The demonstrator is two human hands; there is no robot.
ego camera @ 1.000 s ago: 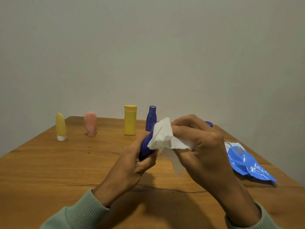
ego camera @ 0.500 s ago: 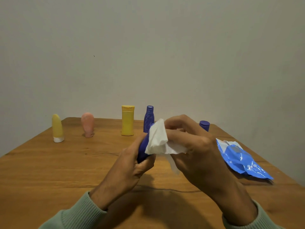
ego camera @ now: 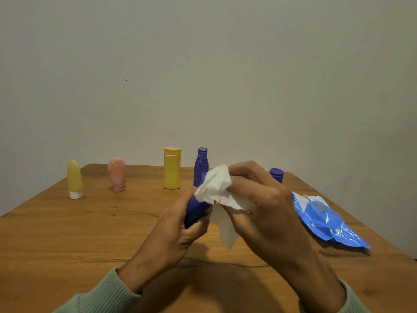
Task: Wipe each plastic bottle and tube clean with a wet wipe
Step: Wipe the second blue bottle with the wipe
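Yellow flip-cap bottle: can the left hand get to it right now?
Probably not yet: the left hand grips the blue bottle under the wet wipe. The table toward the yellow bottle looks free once it lets go.

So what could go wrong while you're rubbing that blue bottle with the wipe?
The left hand grips only one end of the held blue bottle, so it might slip once wet. The right hand with the wipe works in front of the tall blue bottle and the blue-capped bottle; a big rub could tip them. The wipe pack lies near the table edge and could get nudged off.
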